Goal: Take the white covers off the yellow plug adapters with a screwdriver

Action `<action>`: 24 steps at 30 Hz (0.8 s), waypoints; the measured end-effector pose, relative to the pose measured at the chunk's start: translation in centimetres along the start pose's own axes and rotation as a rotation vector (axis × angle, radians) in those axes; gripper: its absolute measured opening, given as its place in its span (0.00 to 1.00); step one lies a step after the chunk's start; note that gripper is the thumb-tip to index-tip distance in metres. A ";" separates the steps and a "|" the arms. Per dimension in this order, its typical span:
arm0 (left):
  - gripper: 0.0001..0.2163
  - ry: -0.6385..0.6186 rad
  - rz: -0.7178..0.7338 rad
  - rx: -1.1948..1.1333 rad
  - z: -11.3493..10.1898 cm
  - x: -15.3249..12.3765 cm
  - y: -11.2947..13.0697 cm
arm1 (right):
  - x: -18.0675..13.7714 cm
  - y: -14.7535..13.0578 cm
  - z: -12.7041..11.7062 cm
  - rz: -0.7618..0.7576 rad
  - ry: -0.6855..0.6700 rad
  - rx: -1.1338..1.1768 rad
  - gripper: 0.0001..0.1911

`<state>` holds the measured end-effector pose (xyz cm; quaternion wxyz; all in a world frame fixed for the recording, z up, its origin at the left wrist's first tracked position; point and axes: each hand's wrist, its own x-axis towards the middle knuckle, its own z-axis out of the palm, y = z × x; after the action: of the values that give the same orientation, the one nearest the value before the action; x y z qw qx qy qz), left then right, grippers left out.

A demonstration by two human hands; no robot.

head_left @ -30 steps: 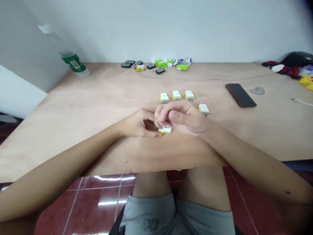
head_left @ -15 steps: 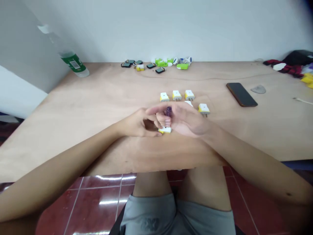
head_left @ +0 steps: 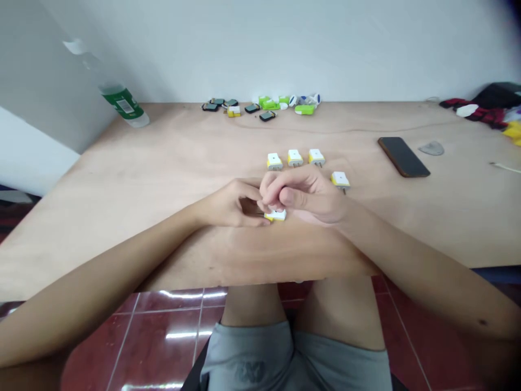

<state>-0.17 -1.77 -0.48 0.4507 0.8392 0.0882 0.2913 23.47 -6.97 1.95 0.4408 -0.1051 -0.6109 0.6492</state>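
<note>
My left hand [head_left: 238,205] rests on the table near its front edge, thumb and fingers closed on a small white-and-yellow two-pin plug [head_left: 278,215]. The plug lies on its side, its pins toward my left palm. Directly above it is my right hand [head_left: 307,194], fingers curled inward and thumb bent over. The purple-handled screwdriver, whose handle end showed between these fingers a moment ago, is now hidden inside the right hand. Behind the hands stand similar plugs [head_left: 294,157] in a row, with another plug [head_left: 340,180] to the right.
Dark flat modules [head_left: 252,108] and bright green pieces [head_left: 269,103] lie along the wall. A phone [head_left: 404,156] and a grey flat piece [head_left: 432,148] lie at the right. A bottle [head_left: 125,103] leans at the back left; cloths [head_left: 488,111] are heaped far right.
My right hand has turned over and its fingers have curled in, covering the purple handle that showed before. My left hand and the plug have stayed in place.
</note>
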 end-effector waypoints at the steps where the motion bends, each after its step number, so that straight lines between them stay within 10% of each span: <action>1: 0.08 0.002 0.016 0.001 0.0 0.0 0.0 | 0.0 0.0 0.0 -0.017 -0.013 -0.007 0.10; 7: 0.08 -0.022 -0.073 0.005 0.0 -0.1 0.1 | 0.2 -0.5 0.2 0.095 -0.009 0.089 0.23; 24: 0.07 -0.013 0.025 0.037 0.0 0.1 0.0 | 0.2 -0.4 0.0 0.010 0.025 -0.030 0.17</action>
<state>-0.15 -1.74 -0.40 0.4317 0.8504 0.0800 0.2898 23.54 -6.90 2.38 0.4434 -0.1230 -0.6143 0.6410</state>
